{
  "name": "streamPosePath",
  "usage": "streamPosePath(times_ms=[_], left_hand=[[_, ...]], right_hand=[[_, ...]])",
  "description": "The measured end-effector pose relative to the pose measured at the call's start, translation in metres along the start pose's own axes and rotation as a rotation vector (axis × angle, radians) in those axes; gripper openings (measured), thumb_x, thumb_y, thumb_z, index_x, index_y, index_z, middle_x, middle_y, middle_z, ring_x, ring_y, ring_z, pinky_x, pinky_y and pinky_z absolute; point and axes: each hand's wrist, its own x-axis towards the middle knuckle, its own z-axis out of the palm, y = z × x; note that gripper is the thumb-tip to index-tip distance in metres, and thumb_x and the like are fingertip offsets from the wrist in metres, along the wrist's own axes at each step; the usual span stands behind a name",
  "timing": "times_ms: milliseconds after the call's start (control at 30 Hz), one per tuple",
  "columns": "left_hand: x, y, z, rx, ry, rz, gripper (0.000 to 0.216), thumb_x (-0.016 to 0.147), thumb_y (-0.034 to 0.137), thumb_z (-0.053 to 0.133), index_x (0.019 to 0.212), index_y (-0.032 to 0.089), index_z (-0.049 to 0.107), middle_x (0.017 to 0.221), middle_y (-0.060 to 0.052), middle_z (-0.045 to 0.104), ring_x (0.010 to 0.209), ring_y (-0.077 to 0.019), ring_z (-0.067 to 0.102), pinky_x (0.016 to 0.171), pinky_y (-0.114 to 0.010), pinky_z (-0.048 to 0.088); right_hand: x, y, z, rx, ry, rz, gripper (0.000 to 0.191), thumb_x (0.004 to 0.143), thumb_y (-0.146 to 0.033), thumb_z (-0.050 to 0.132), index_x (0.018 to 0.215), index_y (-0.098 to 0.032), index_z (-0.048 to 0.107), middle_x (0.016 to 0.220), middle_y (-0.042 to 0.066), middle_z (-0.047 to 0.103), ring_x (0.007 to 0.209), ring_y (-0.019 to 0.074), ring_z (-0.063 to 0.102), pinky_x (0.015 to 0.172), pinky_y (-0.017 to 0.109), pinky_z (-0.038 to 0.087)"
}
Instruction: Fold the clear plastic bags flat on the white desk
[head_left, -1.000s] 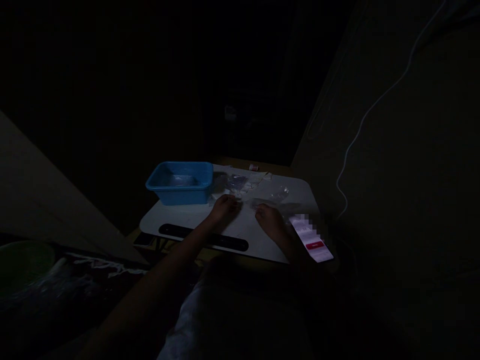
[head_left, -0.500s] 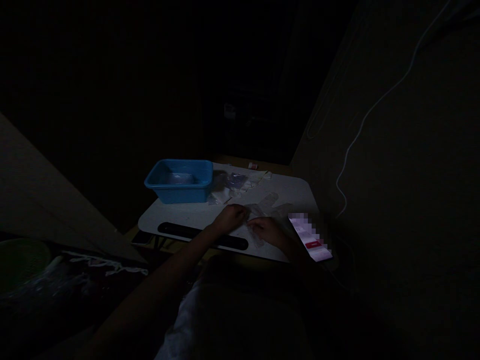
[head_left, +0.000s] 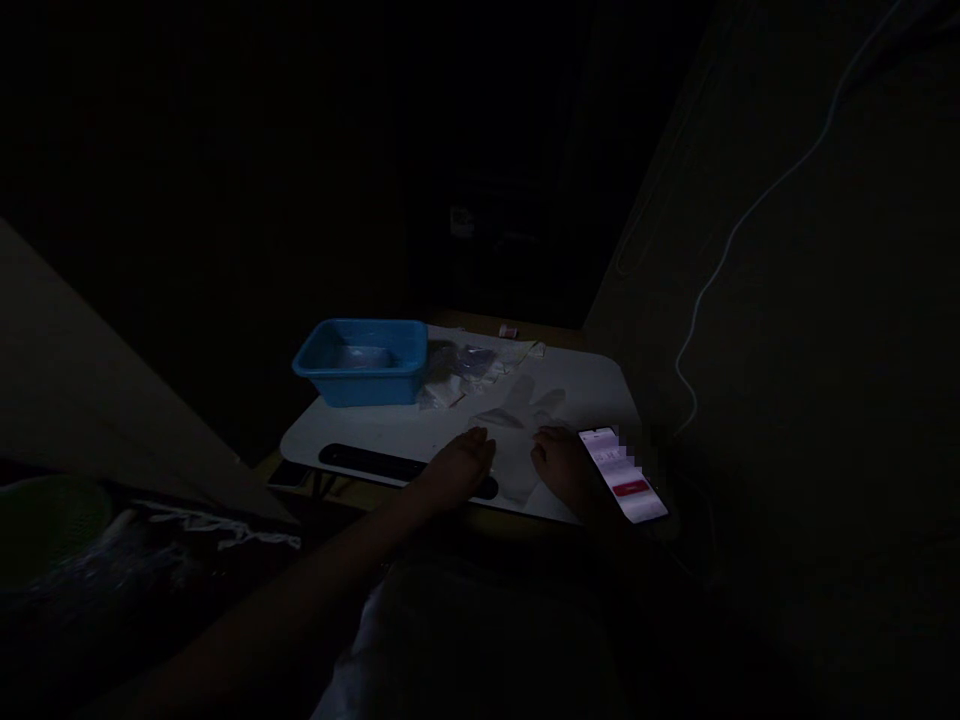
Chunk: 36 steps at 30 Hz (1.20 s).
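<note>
A thin, whitish see-through plastic bag lies loosely spread on the white table. My left hand is at its left side, fingers curled together and closed on its edge. At the right side my right hand has its fingers bent inward, pinching the plastic. A gap with the film in it separates the two hands. Dim light blurs the fingertips. Beside my right hand a lit phone with a red bar on its screen rests on the table's right edge.
A blue plastic basin stands at the table's back left with something pale inside. Crumpled clear packets lie beside it. A small jar is behind the table. A black slot runs along the front edge. A white cable hangs right.
My hands, close together before, have moved apart, the left toward me and the right slightly outward. The plastic bag between them is spread wider.
</note>
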Motion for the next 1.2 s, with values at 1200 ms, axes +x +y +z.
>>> streamPosePath(times_ms=[1200], left_hand=[[0.009, 0.016, 0.000, 0.185, -0.011, -0.345, 0.056, 0.083, 0.046, 0.038, 0.126, 0.010, 0.039, 0.131, -0.022, 0.038, 0.122, -0.0352, 0.032, 0.094, -0.048, 0.026]], right_hand=[[-0.006, 0.026, 0.017, -0.126, 0.124, -0.205, 0.022, 0.079, -0.017, 0.043, 0.091, -0.018, 0.061, 0.101, 0.005, 0.064, 0.099, 0.0188, 0.051, 0.093, 0.036, 0.023]])
